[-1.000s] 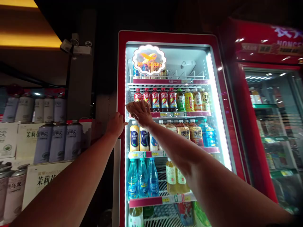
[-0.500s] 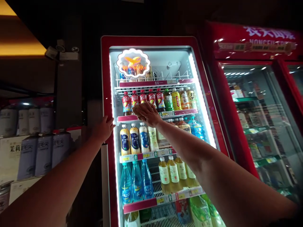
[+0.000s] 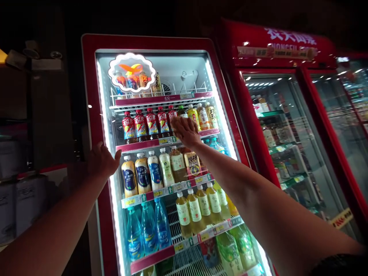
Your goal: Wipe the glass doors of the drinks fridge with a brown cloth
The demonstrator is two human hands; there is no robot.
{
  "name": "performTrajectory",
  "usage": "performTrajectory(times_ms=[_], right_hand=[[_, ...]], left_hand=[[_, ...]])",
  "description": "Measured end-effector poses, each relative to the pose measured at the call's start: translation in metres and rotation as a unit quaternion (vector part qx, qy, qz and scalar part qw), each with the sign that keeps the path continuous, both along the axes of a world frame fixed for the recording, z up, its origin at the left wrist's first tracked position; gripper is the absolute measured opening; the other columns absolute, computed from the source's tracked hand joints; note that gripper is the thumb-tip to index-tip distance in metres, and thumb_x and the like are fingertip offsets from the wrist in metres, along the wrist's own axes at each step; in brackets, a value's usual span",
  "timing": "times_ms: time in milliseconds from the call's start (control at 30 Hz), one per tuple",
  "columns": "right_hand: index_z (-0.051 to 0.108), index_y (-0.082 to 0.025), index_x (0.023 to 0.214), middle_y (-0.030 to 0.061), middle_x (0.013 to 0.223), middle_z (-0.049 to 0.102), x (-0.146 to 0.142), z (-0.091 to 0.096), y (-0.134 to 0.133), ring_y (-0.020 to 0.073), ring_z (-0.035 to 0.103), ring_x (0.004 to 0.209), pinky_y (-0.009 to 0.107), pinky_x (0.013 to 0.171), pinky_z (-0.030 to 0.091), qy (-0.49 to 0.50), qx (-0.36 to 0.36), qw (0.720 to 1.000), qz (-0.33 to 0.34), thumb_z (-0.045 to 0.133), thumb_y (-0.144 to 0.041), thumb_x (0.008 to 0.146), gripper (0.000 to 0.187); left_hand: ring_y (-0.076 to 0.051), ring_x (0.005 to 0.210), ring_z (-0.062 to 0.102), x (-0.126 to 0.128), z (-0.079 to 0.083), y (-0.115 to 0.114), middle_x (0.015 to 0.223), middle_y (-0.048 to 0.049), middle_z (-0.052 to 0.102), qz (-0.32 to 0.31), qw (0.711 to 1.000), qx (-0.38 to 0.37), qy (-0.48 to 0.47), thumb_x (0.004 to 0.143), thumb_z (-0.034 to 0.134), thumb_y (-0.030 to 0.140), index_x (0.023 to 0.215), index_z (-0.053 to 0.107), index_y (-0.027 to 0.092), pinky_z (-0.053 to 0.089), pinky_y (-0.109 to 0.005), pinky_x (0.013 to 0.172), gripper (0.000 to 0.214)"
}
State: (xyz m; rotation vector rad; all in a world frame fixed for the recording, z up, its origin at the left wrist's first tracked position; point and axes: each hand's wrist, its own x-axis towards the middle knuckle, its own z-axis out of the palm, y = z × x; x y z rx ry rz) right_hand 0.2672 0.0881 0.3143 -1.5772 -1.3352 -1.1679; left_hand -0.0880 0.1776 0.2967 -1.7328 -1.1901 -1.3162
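My left hand [image 3: 104, 159] is at the left edge of a red-framed drinks fridge door [image 3: 93, 96], its thumb towards the glass and its fingers curled at the frame, partly lost in shadow. Higher and further right, my right hand [image 3: 186, 131] reaches up with fingers stretched out against the glass, its reflection showing there. No bottle is in either hand. Behind the glass at that height stand red-capped bottles [image 3: 150, 122] and a yellow-labelled bottle [image 3: 193, 114]. A glowing scalloped sign [image 3: 131, 73] is at the door's upper left.
Lower shelves carry cream and blue bottles [image 3: 128, 177], blue bottles [image 3: 148, 228] and pale yellow tea bottles [image 3: 195, 211]. To the right stands another red fridge [image 3: 276, 48] with glass doors. Grey-lavender containers [image 3: 31, 199] sit dimly at the left.
My view has swung right, so the fridge sits further left and more of the neighbouring one shows. My right hand has moved right across the glass, from the red-capped bottles towards the green-capped one.
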Motion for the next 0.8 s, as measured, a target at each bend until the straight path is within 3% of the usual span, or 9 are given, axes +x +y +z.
performTrajectory(times_ms=[133,233,300,367,533,600,700,800], right_hand=[[0.022,-0.032,0.165,-0.0033,0.176,0.007,0.017,0.003,-0.001,0.0414,0.000,0.160,0.069,0.127,0.011,0.119,0.052,0.991,-0.010,0.033,-0.048,0.105,0.063],[0.026,-0.035,0.164,-0.0068,0.175,0.009,0.032,-0.001,-0.005,0.0387,-0.004,0.160,0.066,0.128,0.008,0.042,0.033,0.999,0.007,0.034,-0.050,0.105,0.061],[0.028,-0.037,0.163,-0.0103,0.175,0.011,0.050,0.000,-0.013,0.0332,-0.005,0.161,0.058,0.131,0.006,-0.021,-0.003,1.000,0.010,0.034,-0.052,0.104,0.061],[0.027,-0.037,0.163,-0.0111,0.175,0.011,0.067,0.004,-0.021,0.0313,-0.005,0.161,0.057,0.131,0.006,-0.004,-0.014,1.000,0.008,0.034,-0.053,0.104,0.061],[0.019,-0.030,0.166,-0.0041,0.176,0.003,0.077,0.010,-0.021,0.0394,-0.005,0.160,0.069,0.126,0.006,0.151,0.048,0.987,0.002,0.031,-0.049,0.105,0.065],[0.021,-0.033,0.165,-0.0060,0.176,0.004,0.082,0.008,-0.022,0.0383,-0.005,0.160,0.068,0.127,0.006,0.115,0.037,0.993,0.008,0.033,-0.050,0.104,0.064],[0.025,-0.036,0.164,-0.0101,0.175,0.008,0.108,0.006,-0.032,0.0318,-0.007,0.161,0.058,0.131,0.005,0.035,-0.008,0.999,0.011,0.034,-0.052,0.103,0.064],[0.022,-0.031,0.165,-0.0075,0.175,0.007,0.138,0.009,-0.044,0.0308,-0.007,0.161,0.057,0.131,0.004,0.096,0.007,0.995,-0.009,0.029,-0.054,0.104,0.066]], left_hand=[[-0.048,0.141,0.039,-0.003,-0.009,0.006,0.158,-0.0285,0.034,-0.026,0.999,0.027,0.020,0.094,0.030,0.062,0.157,0.037,0.003,0.035,-0.059,0.115,0.087],[-0.049,0.140,0.040,-0.007,-0.011,0.002,0.162,-0.0208,0.031,-0.006,0.999,-0.007,0.031,0.094,0.030,0.064,0.160,0.038,0.021,0.038,-0.063,0.111,0.079],[-0.046,0.142,0.039,-0.007,-0.012,0.000,0.164,-0.0173,0.030,0.009,0.999,-0.019,0.029,0.095,0.031,0.063,0.159,0.040,0.026,0.038,-0.061,0.113,0.074],[-0.043,0.147,0.034,-0.004,-0.015,0.002,0.168,-0.0164,0.024,0.012,1.000,-0.008,0.022,0.098,0.033,0.058,0.159,0.040,0.025,0.034,-0.059,0.117,0.070],[-0.038,0.160,0.001,-0.001,-0.022,0.023,0.174,-0.0177,0.003,0.009,0.999,0.031,0.037,0.103,0.024,0.052,0.162,0.029,0.016,0.014,-0.060,0.124,0.069],[-0.036,0.160,-0.008,-0.004,-0.022,0.034,0.174,-0.0171,0.000,0.014,0.998,0.022,0.061,0.104,0.020,0.053,0.163,0.023,0.014,0.008,-0.062,0.124,0.071],[-0.037,0.160,-0.010,-0.010,-0.019,0.046,0.173,-0.0198,-0.001,0.035,0.996,0.003,0.078,0.103,0.019,0.055,0.163,0.021,0.011,0.006,-0.061,0.124,0.075],[-0.036,0.160,-0.011,-0.013,-0.018,0.050,0.173,-0.0190,-0.003,0.073,0.993,-0.011,0.089,0.101,0.023,0.060,0.164,0.016,0.012,0.006,-0.058,0.125,0.080]])
